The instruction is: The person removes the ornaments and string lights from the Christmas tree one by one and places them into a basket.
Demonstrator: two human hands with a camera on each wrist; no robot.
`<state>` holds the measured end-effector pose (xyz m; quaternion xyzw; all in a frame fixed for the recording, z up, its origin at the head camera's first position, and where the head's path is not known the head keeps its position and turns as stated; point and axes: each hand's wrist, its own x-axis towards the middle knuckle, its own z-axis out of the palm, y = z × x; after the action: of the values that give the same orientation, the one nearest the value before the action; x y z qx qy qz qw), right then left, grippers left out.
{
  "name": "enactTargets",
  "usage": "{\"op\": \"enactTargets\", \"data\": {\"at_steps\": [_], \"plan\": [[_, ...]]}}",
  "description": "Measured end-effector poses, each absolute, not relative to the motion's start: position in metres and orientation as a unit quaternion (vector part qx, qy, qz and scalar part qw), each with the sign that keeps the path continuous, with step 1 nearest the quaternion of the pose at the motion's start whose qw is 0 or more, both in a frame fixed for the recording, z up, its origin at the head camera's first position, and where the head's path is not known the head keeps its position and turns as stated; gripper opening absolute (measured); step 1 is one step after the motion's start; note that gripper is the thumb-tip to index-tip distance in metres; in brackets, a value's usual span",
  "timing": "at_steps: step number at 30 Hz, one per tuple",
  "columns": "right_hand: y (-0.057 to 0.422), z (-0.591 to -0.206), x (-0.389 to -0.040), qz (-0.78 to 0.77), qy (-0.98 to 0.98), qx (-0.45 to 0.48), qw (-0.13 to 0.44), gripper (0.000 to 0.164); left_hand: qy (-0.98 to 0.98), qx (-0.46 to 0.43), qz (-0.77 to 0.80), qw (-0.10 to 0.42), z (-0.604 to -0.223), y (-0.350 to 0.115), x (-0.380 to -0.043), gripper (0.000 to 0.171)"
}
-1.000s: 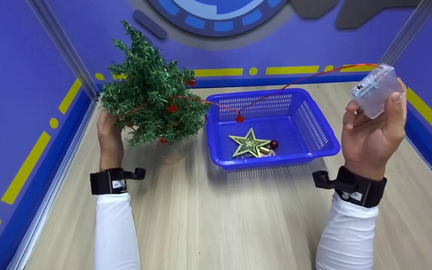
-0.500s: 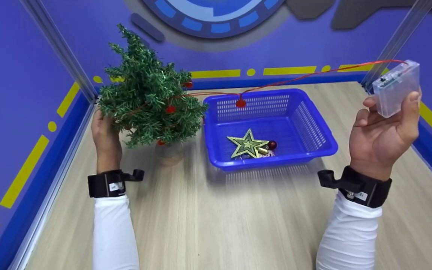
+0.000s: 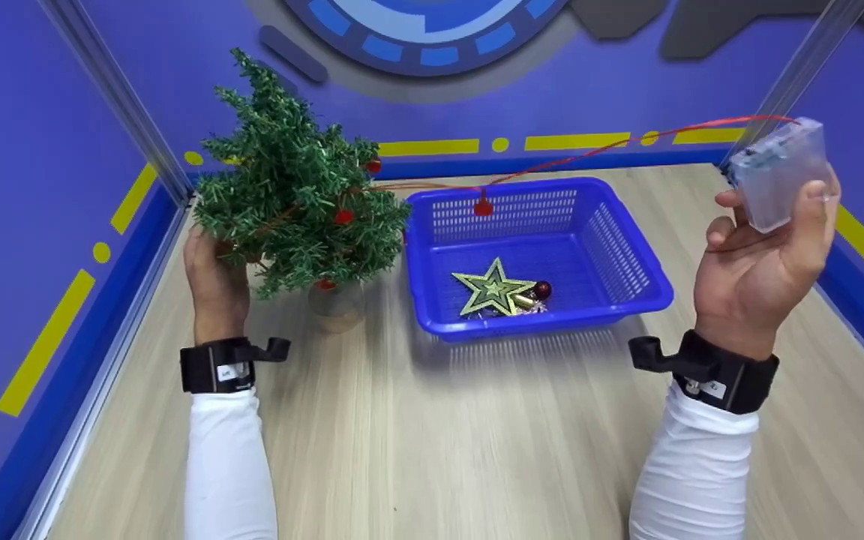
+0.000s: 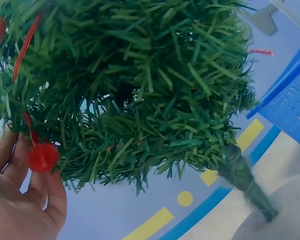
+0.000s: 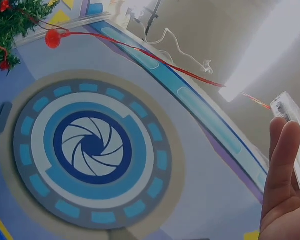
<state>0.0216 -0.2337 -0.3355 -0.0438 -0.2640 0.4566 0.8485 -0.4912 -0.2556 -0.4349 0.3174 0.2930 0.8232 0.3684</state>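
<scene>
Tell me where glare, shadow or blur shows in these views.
Head: a soft shadow lies on the table in front of the basket; left wrist: tree slightly soft, wall behind pale; right wrist: a blown-out light glares at upper right, the red wire fading across its lower end.

On the pale wood-grain table (image 3: pixel 417 450), the bushy green artificial tree (image 3: pixel 301 180) stands left of the rectangular blue plastic basket (image 3: pixel 552 319). The gold star-shaped ornament (image 3: pixel 493 289) lies front left in the basket, the round dark-red bauble (image 3: pixel 542 289) just right of it. Right of the basket, the boxy translucent plastic case (image 3: pixel 781 176) is in the right hand (image 3: pixel 762 277); the thin red wire (image 3: pixel 589 154) joins case and tree.
</scene>
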Motion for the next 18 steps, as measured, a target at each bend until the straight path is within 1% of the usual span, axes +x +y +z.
{"op": "enactTargets", "data": {"at_steps": [2, 4, 6, 7, 8, 9, 11, 13, 14, 16, 18], "plan": [[-0.227, -0.339, 0.02, 0.436, -0.291, -0.089, 0.847, 0.024, 0.29, 0.32, 0.824, 0.367, -0.435, -0.256, -0.492, 0.014], [-0.218, -0.346, 0.019, 0.413, -0.326, -0.148, 0.838, 0.024, 0.285, 0.319, 0.825, 0.37, -0.435, -0.256, -0.493, 0.015], [-0.208, -0.355, 0.018, 0.398, -0.368, -0.214, 0.813, 0.028, 0.286, 0.324, 0.822, 0.371, -0.435, -0.256, -0.494, 0.016], [-0.204, -0.36, 0.019, 0.388, -0.402, -0.26, 0.787, 0.028, 0.287, 0.324, 0.821, 0.372, -0.435, -0.257, -0.494, 0.017], [-0.199, -0.365, 0.02, 0.377, -0.446, -0.317, 0.747, 0.029, 0.286, 0.32, 0.822, 0.373, -0.434, -0.257, -0.494, 0.017], [-0.196, -0.371, 0.021, 0.361, -0.5, -0.373, 0.693, 0.029, 0.285, 0.316, 0.823, 0.376, -0.434, -0.257, -0.494, 0.018], [-0.191, -0.381, 0.023, 0.326, -0.609, -0.459, 0.558, 0.032, 0.297, 0.323, 0.821, 0.366, -0.432, -0.257, -0.494, 0.019], [-0.187, -0.39, 0.023, 0.302, -0.695, -0.496, 0.423, 0.035, 0.302, 0.32, 0.823, 0.359, -0.43, -0.257, -0.494, 0.02], [-0.186, -0.393, 0.022, 0.299, -0.723, -0.504, 0.367, 0.036, 0.304, 0.32, 0.824, 0.355, -0.429, -0.257, -0.494, 0.019], [-0.183, -0.399, 0.019, 0.315, -0.745, -0.507, 0.297, 0.036, 0.309, 0.322, 0.824, 0.349, -0.428, -0.256, -0.494, 0.019], [-0.181, -0.405, 0.014, 0.325, -0.755, -0.515, 0.244, 0.035, 0.311, 0.321, 0.825, 0.347, -0.427, -0.256, -0.494, 0.018]]}}
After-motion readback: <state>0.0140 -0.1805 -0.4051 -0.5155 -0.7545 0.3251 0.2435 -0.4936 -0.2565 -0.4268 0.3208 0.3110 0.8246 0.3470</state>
